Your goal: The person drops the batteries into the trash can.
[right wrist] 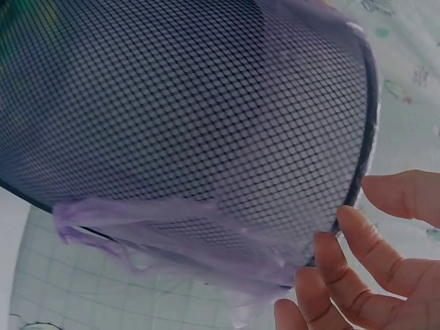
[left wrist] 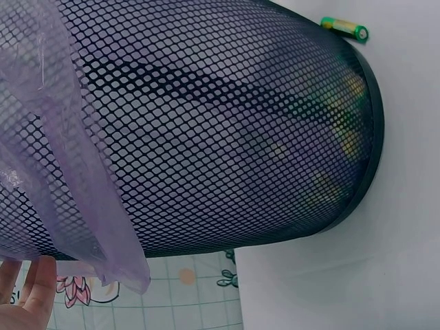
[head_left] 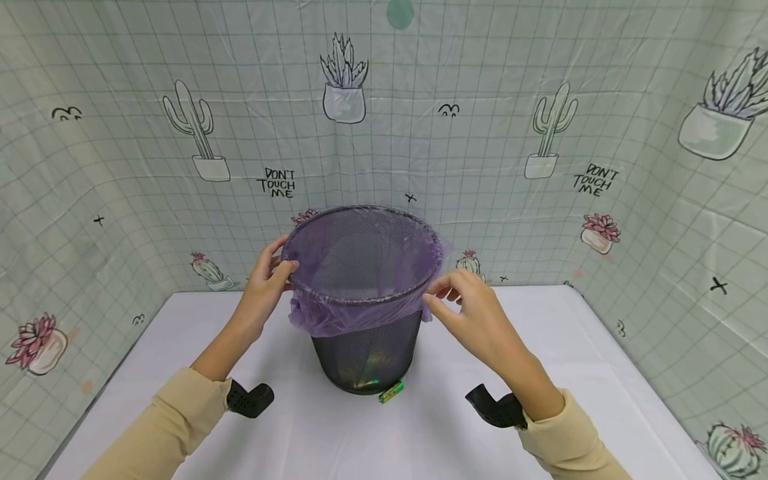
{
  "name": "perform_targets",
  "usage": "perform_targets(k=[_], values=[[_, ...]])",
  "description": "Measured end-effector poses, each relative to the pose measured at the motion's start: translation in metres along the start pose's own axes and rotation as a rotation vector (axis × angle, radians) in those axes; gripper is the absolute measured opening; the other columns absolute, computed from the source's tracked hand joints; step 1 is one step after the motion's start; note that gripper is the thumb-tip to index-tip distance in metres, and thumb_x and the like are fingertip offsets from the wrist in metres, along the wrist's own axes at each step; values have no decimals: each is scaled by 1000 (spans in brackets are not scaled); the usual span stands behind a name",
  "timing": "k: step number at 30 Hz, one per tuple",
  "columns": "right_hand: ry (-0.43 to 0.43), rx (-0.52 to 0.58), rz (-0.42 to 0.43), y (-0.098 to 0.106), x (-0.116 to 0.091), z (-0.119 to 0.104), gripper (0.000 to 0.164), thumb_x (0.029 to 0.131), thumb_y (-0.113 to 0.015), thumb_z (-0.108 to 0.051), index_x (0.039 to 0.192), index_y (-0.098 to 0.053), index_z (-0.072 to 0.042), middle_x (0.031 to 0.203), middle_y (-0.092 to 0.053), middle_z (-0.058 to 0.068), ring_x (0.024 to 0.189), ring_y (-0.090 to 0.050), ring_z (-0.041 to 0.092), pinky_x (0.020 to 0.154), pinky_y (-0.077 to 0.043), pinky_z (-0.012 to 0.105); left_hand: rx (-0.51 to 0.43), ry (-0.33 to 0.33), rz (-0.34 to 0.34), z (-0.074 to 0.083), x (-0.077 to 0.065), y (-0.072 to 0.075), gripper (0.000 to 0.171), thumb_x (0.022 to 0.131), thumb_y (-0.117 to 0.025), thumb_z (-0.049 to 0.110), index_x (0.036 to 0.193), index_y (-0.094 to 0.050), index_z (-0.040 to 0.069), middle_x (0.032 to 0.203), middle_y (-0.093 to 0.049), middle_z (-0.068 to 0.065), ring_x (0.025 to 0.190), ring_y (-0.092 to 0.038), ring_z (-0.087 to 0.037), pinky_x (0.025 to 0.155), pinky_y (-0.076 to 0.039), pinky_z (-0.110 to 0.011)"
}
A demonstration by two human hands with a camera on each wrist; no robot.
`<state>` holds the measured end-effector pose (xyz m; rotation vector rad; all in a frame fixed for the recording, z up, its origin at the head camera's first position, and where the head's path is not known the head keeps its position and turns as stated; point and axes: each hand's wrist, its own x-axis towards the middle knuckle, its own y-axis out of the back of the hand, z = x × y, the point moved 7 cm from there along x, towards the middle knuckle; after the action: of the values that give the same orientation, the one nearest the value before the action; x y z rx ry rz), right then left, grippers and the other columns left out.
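A black mesh trash can (head_left: pixel 366 353) stands on the white table, with a thin purple trash bag (head_left: pixel 336 320) lining it and folded over its rim. With thumb and fingers, my left hand (head_left: pixel 268 280) grips the bag-covered rim on the left side. At the right side of the rim, my right hand (head_left: pixel 474 313) has its fingers loosely bent and parted, the tips at the rim and bag edge. In the right wrist view the right fingertips (right wrist: pixel 330 244) lie against the rim's outside. Green and yellow items show blurred through the mesh near the bottom.
A green battery (head_left: pixel 391 392) lies on the table against the can's front base. The white table (head_left: pixel 210 427) meets a grid-patterned cloth backdrop (head_left: pixel 384 153) printed with cacti on the back and sides. A black wrist mount (head_left: pixel 249 399) sits at each cuff.
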<state>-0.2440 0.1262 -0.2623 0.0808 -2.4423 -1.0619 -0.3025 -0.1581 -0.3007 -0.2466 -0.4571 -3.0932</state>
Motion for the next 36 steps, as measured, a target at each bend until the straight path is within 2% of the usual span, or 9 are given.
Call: perform_targets(k=[7, 17, 29, 33, 36], values=[[-50, 45, -19, -19, -15, 19, 10, 88, -63, -17, 92, -65, -9, 91, -61, 1, 88, -54, 18, 80, -47, 39, -2, 0, 0, 1, 0, 0, 59, 96, -40, 23, 150, -16, 19, 141, -35, -16, 116, -43, -27, 82, -43, -18], [-186, 64, -79, -55, -32, 54, 9, 84, -65, -18, 90, -65, -10, 85, -59, -1, 82, -53, 15, 76, -45, 30, -3, 0, -1, 1, 0, -1, 59, 96, -40, 22, 150, -16, 20, 142, -34, -17, 118, -43, -27, 81, -43, -15], [-285, 129, -117, -100, -53, 83, 19, 80, -70, -17, 92, -65, -4, 81, -56, 1, 77, -51, 18, 63, -40, 24, -7, -3, -3, 1, -1, -1, 59, 96, -40, 22, 150, -17, 19, 142, -34, -17, 119, -43, -30, 80, -43, -14], [-308, 147, -141, -117, -60, 91, 20, 78, -71, -16, 92, -64, -3, 79, -55, 2, 76, -50, 20, 59, -38, 22, -7, -5, -2, 1, -1, -1, 59, 96, -40, 22, 150, -17, 20, 141, -35, -17, 119, -43, -30, 80, -43, -13], [-279, 167, -175, -127, -63, 95, 20, 78, -70, -14, 93, -64, -3, 81, -55, 3, 76, -49, 19, 59, -37, 22, -6, -6, -3, 2, -1, -1, 59, 96, -40, 22, 150, -17, 20, 141, -35, -17, 118, -43, -30, 80, -43, -13]])
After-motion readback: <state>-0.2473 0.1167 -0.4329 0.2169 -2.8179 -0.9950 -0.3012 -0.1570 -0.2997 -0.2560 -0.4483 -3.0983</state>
